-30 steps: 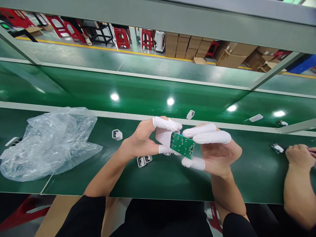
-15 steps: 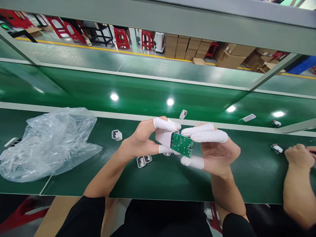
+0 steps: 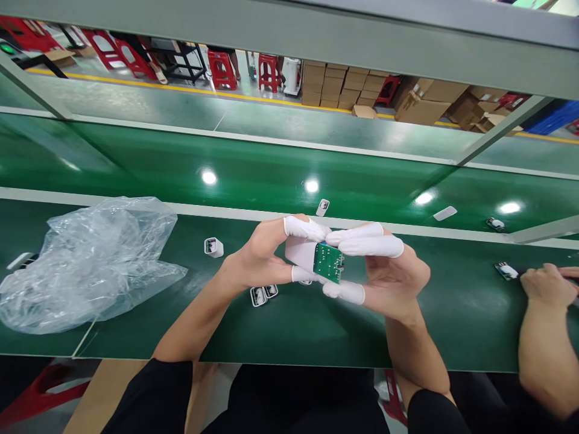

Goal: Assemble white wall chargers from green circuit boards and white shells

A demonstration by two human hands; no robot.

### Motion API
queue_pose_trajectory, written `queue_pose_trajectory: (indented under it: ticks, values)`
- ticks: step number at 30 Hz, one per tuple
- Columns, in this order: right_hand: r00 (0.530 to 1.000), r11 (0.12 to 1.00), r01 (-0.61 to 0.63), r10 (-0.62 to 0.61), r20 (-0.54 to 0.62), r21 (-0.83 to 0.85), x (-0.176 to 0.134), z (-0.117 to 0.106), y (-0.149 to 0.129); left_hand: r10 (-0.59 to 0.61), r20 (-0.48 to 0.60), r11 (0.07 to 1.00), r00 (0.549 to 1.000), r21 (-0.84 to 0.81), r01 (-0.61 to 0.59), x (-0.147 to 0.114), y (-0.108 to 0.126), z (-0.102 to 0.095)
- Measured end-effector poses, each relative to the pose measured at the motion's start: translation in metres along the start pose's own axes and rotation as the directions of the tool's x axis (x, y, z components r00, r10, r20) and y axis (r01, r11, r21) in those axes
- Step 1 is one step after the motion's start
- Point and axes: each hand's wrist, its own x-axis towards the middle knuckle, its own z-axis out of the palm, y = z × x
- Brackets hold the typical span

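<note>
My left hand (image 3: 266,253), with white finger covers, is closed around a white plastic housing (image 3: 299,252) in the middle of the head view. A green circuit board (image 3: 329,263) sits partly inside the housing's open right end, its soldered face toward me. My right hand (image 3: 398,271), fingertips also covered in white, grips the board by its upper and lower edges. Under my hands on the bench lie two small white housings (image 3: 258,296) with parts inside, and another is mostly hidden. One more white housing (image 3: 213,247) stands left of my left wrist.
A clear plastic bag (image 3: 94,259) covers the left of the bench (image 3: 280,337). Behind it, a green conveyor belt (image 3: 257,187) carries a white housing (image 3: 322,208), a white cover (image 3: 446,213) and a board (image 3: 495,223). A co-worker's hand (image 3: 547,286) is near another board (image 3: 506,271).
The circuit board has slid deeper into the housing as my right hand moved left. Items on the conveyor belt have shifted left. My left hand has barely moved.
</note>
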Motion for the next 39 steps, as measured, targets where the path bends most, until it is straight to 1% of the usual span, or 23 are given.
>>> queue_pose_trajectory:
  ticks: [2,5,8,10,14,16,19,20,23,25,26,27,28,30,31,32,33,35,39]
  values:
    - [1.0,0.997,0.007,-0.007,0.012,-0.074,0.001,0.001,0.0,-0.003,-0.001,1.0,1.0,0.009,0.003,0.001,0.0,0.002]
    - [0.999,0.986,0.035,-0.033,0.016,-0.16,0.001,0.0,0.001,-0.052,-0.027,0.998,0.998,-0.021,0.051,0.002,0.001,0.006]
    - [0.999,0.981,0.052,-0.05,0.018,-0.184,0.001,0.0,0.001,-0.075,-0.071,0.995,0.995,-0.063,0.071,0.003,0.002,0.01]
    - [1.0,0.98,0.028,-0.026,0.01,-0.196,0.0,0.002,0.001,-0.072,-0.093,0.997,0.993,-0.039,0.069,0.002,0.002,0.01]
    - [0.992,0.981,-0.12,0.111,-0.068,-0.151,-0.001,0.01,-0.001,-0.02,-0.121,0.996,0.992,0.083,0.03,-0.001,-0.002,0.012]
    - [0.987,0.981,-0.14,0.126,-0.103,-0.137,-0.001,0.016,-0.001,0.012,-0.167,0.982,0.986,0.188,0.02,-0.003,-0.003,0.015]
    - [0.981,0.977,-0.138,0.112,-0.159,-0.164,-0.004,0.027,-0.002,0.054,-0.261,0.919,0.964,0.391,0.054,-0.007,-0.003,0.021]
    - [0.977,0.977,-0.148,0.119,-0.176,-0.156,-0.006,0.03,-0.001,0.075,-0.278,0.894,0.958,0.444,0.059,-0.008,-0.004,0.023]
    - [0.958,0.98,-0.194,0.179,-0.225,-0.047,-0.008,0.038,0.006,0.129,-0.277,0.828,0.952,0.558,0.05,-0.011,-0.003,0.027]
    - [0.925,0.962,-0.259,0.271,-0.266,0.081,-0.007,0.04,0.014,0.128,-0.273,0.784,0.954,0.616,0.071,-0.01,0.0,0.029]
    - [0.896,0.938,-0.31,0.343,-0.28,0.157,-0.005,0.04,0.019,0.107,-0.271,0.773,0.956,0.627,0.092,-0.009,0.001,0.029]
    - [0.857,0.897,-0.37,0.43,-0.284,0.242,-0.003,0.039,0.023,0.068,-0.27,0.779,0.96,0.615,0.118,-0.007,0.002,0.029]
    - [0.809,0.839,-0.432,0.522,-0.269,0.329,0.0,0.037,0.028,0.019,-0.267,0.802,0.964,0.58,0.145,-0.005,0.003,0.029]
    - [0.707,0.686,-0.534,0.683,-0.185,0.495,0.005,0.032,0.036,-0.067,-0.252,0.867,0.965,0.464,0.182,-0.002,0.004,0.028]
    - [0.664,0.604,-0.564,0.737,-0.126,0.563,0.008,0.03,0.039,-0.085,-0.247,0.895,0.965,0.406,0.183,-0.001,0.004,0.027]
    - [0.631,0.53,-0.582,0.773,-0.07,0.617,0.01,0.028,0.04,-0.084,-0.246,0.914,0.966,0.368,0.173,0.0,0.004,0.026]
    - [0.609,0.47,-0.59,0.793,-0.022,0.657,0.011,0.026,0.041,-0.068,-0.248,0.922,0.966,0.355,0.156,0.0,0.004,0.026]
    - [0.588,0.399,-0.592,0.808,0.037,0.701,0.012,0.025,0.041,-0.016,-0.254,0.916,0.967,0.384,0.116,0.001,0.003,0.024]
    - [0.582,0.354,-0.615,0.807,0.103,0.704,0.01,0.027,0.038,0.087,-0.252,0.847,0.964,0.528,0.062,0.0,0.004,0.021]
